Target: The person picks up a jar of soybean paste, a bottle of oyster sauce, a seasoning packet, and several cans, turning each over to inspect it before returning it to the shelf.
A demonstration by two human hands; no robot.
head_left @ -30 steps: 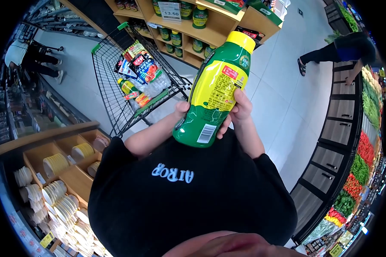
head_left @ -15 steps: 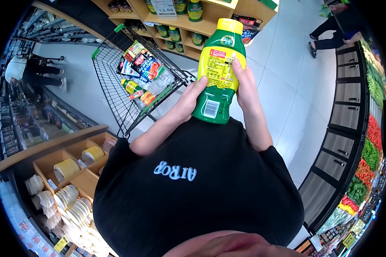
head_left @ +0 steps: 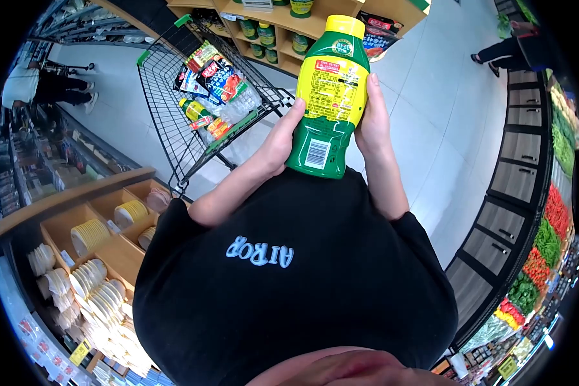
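Note:
Both my hands hold a large green and yellow bottle [head_left: 331,96] upright in front of my chest, its printed back label and barcode facing me. My left hand [head_left: 283,136] grips its left side, thumb along the edge. On the opposite side my right hand [head_left: 374,122] presses with the thumb up by the label, the other fingers mostly hidden behind. A wire shopping cart [head_left: 167,116] stands to the left, with a smaller green and yellow bottle [head_left: 192,110], colourful packets [head_left: 222,80] and a clear plastic pack [head_left: 244,101] inside.
Wooden shelves [head_left: 289,29] with green jars [head_left: 266,35] stand ahead. Bins of stacked plates [head_left: 90,237] are at lower left. Dark cabinets [head_left: 514,186] topped with vegetables [head_left: 548,241] line the right. One person [head_left: 51,89] is at far left, another [head_left: 521,48] at upper right.
The bottle has risen slightly, and my right thumb has shifted from the label front toward its edge. The view has moved a little. The person at upper right has changed stance.

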